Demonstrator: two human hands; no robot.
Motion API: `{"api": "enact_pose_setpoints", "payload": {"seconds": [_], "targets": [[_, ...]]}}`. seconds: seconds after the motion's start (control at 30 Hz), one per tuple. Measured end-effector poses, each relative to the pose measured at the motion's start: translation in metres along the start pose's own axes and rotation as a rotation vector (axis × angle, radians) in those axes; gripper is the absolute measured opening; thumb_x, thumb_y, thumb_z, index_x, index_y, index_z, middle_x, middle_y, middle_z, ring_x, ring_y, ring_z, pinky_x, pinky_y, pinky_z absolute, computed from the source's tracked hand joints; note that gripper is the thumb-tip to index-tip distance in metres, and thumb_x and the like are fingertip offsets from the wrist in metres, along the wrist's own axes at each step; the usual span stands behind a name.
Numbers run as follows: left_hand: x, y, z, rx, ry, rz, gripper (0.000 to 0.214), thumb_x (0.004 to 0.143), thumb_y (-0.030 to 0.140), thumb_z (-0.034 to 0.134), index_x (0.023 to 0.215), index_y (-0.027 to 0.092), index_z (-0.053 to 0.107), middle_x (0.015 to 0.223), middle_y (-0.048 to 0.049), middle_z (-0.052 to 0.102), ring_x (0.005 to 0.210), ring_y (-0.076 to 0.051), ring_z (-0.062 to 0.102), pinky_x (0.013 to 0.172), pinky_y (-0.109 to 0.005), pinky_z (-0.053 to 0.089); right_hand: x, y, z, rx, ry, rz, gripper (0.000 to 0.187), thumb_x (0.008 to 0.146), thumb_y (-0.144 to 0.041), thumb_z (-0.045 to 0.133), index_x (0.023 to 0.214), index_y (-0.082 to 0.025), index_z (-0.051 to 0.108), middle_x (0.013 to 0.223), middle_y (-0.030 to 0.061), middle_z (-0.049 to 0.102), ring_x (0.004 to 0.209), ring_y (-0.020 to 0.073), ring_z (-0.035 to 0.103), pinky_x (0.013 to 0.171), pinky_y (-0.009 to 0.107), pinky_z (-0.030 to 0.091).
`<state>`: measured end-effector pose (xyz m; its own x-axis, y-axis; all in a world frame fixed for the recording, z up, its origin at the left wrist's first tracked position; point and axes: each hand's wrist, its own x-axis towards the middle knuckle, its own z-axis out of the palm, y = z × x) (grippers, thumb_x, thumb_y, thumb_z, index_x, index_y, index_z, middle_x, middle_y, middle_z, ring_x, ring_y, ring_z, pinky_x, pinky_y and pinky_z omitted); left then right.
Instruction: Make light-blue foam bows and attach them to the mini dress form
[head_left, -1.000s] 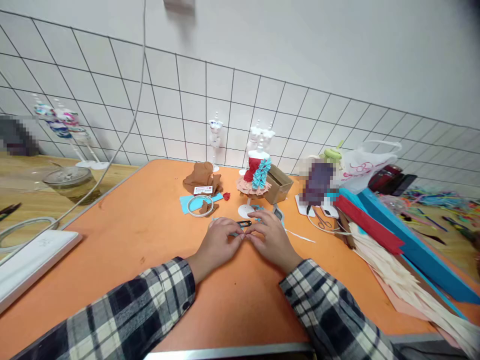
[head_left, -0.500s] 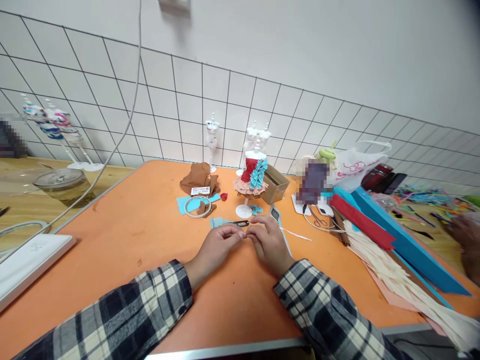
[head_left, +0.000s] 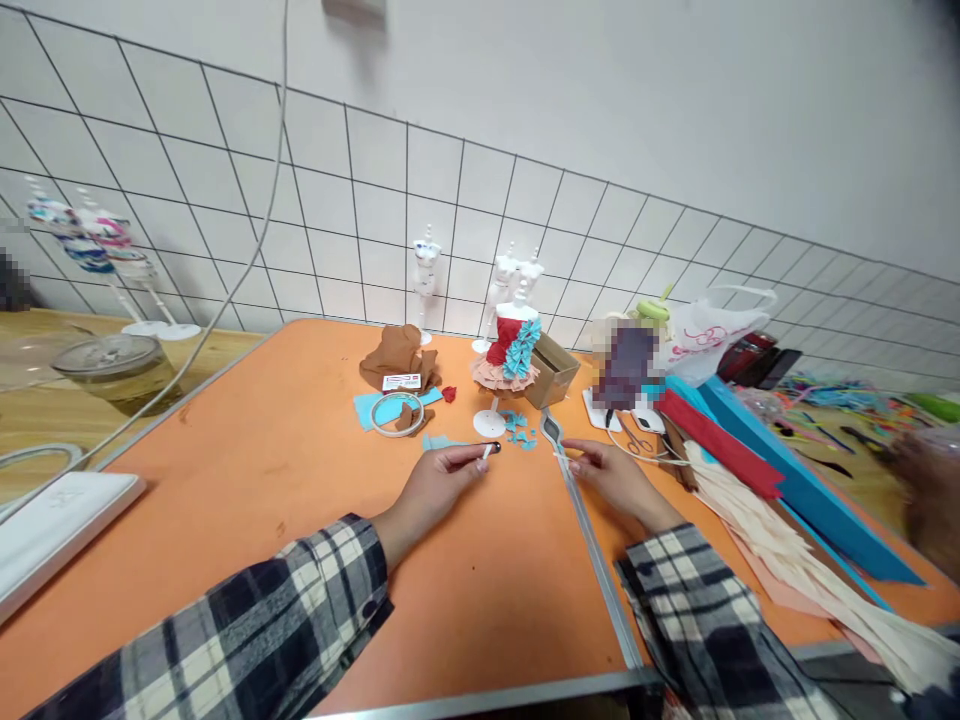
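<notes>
Currently, left hand (head_left: 442,484) pinches a white sliver (head_left: 487,452) beside a black tool end (head_left: 495,447), while right hand (head_left: 619,482) has thumb and forefinger at a white strip (head_left: 561,456); whether they close on it, cannot tell. Strip lies to the right of the left-hand pinch, nearer the right hand, visible end roughly crosswise. Farther out, label (head_left: 402,382) and plastic bag (head_left: 712,335) bear print, illegible here.

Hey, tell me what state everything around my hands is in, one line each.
Left hand, pinching a small white piece.
Right hand, beside a white strip, grip unclear.
Dressed mannequin, upright.
Cardboard box, open.
Brown cloth, crumpled.
Blue scraps, scattered.
Ring, lying flat.
Scissors, lying flat, blade opening unclear.
</notes>
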<state>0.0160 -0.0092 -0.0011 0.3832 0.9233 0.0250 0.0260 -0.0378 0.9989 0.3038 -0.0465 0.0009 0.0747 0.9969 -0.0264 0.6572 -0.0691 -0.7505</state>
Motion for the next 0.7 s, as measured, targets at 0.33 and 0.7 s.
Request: {"api": "enact_pose_setpoints", "payload": {"seconds": [0.33, 0.7], "targets": [[-0.004, 0.001, 0.003, 0.021, -0.018, 0.055, 0.028, 0.071, 0.030, 0.071, 0.095, 0.016, 0.076, 0.108, -0.0107, 0.074, 0.096, -0.025, 0.066, 0.088, -0.036, 0.049, 0.017, -0.017, -0.004, -0.649, -0.107, 0.257, 0.028, 0.072, -0.031, 0.069, 0.095, -0.021, 0.055, 0.086, 0.0042, 0.066, 0.079, 0.0196, 0.061, 0.059, 0.026, 0.036], [-0.002, -0.006, 0.002, -0.433, -0.092, -0.023, 0.037, 0.071, 0.029, 0.074, 0.106, 0.018, 0.074, 0.103, -0.0086, 0.073, 0.094, -0.021, 0.061, 0.093, -0.035, 0.041, -0.007, -0.058, 0.004, -0.570, 0.309, -0.311, 0.012, 0.087, -0.027, 0.055, 0.085, -0.023, 0.066, 0.082, 0.0039, 0.068, 0.076, 0.0192, 0.061, 0.063, 0.029, 0.038]]}}
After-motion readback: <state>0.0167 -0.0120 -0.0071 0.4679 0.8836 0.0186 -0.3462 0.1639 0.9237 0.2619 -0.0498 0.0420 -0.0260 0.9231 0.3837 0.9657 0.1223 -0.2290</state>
